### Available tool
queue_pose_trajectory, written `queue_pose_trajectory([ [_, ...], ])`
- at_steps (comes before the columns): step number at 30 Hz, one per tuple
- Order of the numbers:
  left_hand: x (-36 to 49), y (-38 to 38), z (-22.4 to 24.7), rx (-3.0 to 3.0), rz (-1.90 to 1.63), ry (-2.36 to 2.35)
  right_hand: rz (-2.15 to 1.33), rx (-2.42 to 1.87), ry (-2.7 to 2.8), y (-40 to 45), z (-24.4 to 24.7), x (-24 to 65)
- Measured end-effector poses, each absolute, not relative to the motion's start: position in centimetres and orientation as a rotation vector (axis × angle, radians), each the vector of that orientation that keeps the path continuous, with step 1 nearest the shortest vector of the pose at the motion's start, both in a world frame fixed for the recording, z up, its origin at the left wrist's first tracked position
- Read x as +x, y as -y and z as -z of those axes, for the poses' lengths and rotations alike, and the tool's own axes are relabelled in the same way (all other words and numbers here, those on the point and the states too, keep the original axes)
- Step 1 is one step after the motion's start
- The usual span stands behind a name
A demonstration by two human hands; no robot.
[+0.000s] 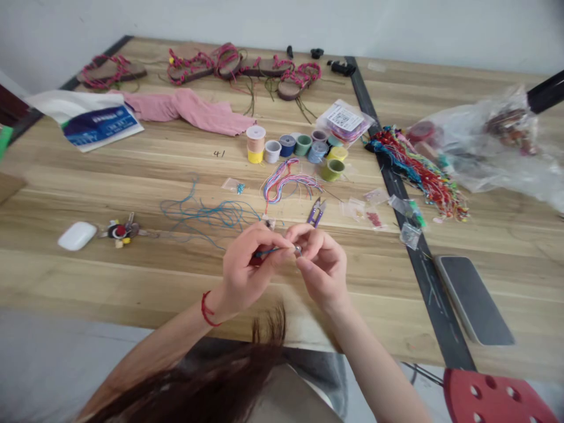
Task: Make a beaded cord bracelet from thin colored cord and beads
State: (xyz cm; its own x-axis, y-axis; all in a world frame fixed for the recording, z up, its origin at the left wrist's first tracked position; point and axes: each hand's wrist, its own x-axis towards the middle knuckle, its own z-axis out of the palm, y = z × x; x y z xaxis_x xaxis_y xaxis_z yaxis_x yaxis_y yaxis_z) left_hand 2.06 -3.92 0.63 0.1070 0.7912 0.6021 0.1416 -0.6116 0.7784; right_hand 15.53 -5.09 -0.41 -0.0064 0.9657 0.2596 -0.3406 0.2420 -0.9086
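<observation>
My left hand (251,258), with a red string bracelet (208,308) on its wrist, pinches a blue cord (267,252). Opposite it, my right hand (324,264) closes thumb and finger on a small shiny piece (298,249), perhaps a bead; its exact kind is too small to tell. Both sets of fingertips nearly meet above the wooden table. Long loose blue threads (211,214) spread out to the left of my hands. Purple thread snips (316,211) lie just beyond my right hand, and a bundle of pink, white and purple threads (286,182) rests farther back.
Thread spools (303,144) stand mid-table. Braided sandals (229,61) line the back. Colourful cords (418,170) and small plastic bags (374,217) lie to the right, near a phone (473,299). A white earbud case (77,235) and a keychain (121,231) are at left.
</observation>
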Motion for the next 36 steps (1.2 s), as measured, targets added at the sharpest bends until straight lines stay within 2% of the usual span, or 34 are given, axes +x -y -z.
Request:
queue_pose_trajectory([
  [36,2.18,3.83,-0.52,1.873,-1.571,-0.881,-1.268,-0.615,1.082,4.91,0.92,15.68],
])
